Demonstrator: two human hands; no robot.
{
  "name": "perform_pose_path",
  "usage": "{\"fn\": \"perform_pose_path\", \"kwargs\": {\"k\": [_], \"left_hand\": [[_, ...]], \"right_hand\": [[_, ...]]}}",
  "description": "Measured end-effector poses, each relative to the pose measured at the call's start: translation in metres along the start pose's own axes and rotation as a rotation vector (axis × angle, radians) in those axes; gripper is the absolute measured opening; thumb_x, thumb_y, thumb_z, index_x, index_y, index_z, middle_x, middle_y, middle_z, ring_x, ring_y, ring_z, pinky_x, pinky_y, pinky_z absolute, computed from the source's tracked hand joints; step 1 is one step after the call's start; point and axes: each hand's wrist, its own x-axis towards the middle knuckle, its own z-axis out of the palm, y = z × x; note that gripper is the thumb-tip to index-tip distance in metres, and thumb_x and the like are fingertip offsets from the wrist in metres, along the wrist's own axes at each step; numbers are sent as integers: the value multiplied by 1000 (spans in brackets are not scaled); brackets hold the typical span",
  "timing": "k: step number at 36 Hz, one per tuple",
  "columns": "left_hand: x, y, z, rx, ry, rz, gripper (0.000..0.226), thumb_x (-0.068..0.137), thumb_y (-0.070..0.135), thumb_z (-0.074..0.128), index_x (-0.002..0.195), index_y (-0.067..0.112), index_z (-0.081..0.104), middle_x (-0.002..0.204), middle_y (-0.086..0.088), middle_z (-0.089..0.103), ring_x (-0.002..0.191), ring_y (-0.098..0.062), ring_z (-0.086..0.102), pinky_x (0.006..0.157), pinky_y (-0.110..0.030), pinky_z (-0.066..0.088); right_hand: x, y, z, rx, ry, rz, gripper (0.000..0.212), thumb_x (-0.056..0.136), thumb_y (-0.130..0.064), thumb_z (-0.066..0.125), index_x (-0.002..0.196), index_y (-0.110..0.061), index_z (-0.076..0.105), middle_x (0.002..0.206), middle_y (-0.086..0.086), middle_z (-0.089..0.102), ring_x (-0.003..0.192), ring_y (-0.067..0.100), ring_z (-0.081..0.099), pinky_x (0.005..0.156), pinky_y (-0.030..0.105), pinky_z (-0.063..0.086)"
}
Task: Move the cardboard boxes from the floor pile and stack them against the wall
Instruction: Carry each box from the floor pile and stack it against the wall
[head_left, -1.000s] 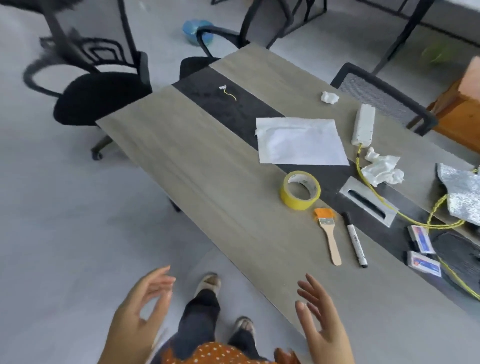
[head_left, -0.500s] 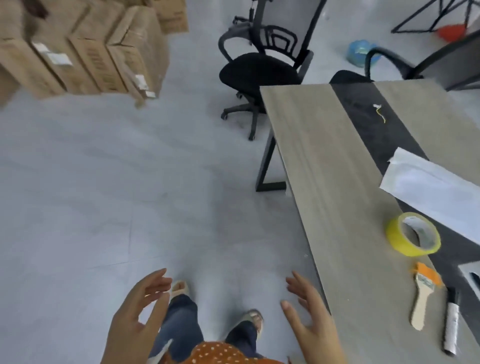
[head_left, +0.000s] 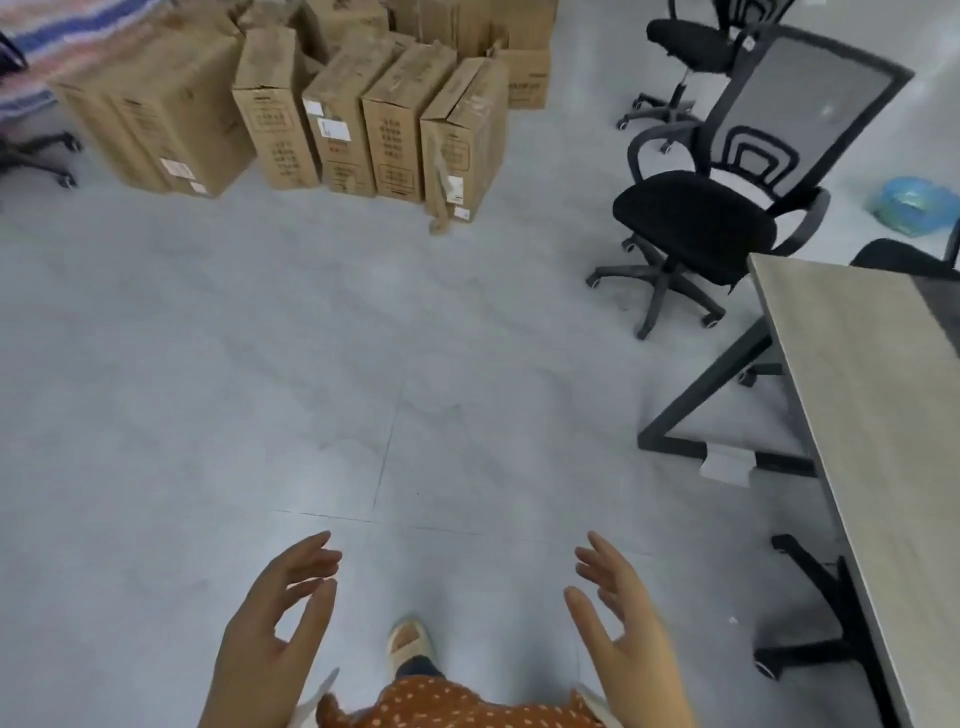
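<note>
Several brown cardboard boxes (head_left: 395, 119) stand upright in a row on the grey floor at the top of the view, with a wider box (head_left: 156, 109) at their left and more boxes (head_left: 519, 47) behind. My left hand (head_left: 275, 629) and my right hand (head_left: 623, 629) hover low in the frame, palms facing each other, fingers spread, holding nothing. Both hands are far from the boxes, with bare floor between.
A black mesh office chair (head_left: 717, 208) stands at the right, another chair (head_left: 685, 41) behind it. A wooden table (head_left: 857, 415) with black legs fills the right edge. A blue bag (head_left: 914, 205) lies far right. Striped fabric (head_left: 47, 31) shows top left.
My view has swung left, away from the table top toward the box pile. The boxes have come into view and nearer. My hands stay open and empty.
</note>
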Motion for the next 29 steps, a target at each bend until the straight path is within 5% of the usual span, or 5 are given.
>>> {"fn": "perform_pose_path", "kwargs": {"k": [5,11,16,29], "left_hand": [[29,-16,-42,7,44,-30,30,73,46,53,98,61,58,100,19,68,92,2,64,75,-5,47],[60,-25,-60,-12,98,-95,31,67,55,49,96,61,58,98,20,68,91,2,64,66,-7,48],[93,-26,-58,-7,85,-128,38,77,25,53,99,55,60,99,18,68,92,-1,65,78,-5,46],[279,1,-35,-4,256,-124,42,80,19,58,95,58,60,95,18,69,88,1,66,80,-3,45]], "right_hand": [[27,-32,47,-23,-34,-7,62,52,-97,38,110,-77,34,116,-27,57,107,-14,53,87,-3,35],[63,-58,79,-70,-95,34,70,46,-101,34,111,-74,36,110,-41,53,106,-20,49,85,-1,35],[105,-73,100,-93,-141,102,95,34,-104,29,113,-52,36,113,-35,45,98,-14,52,87,4,33],[309,-126,120,-26,-164,-47,84,44,-100,39,113,-54,50,109,-31,60,100,-16,56,85,3,41]]}}
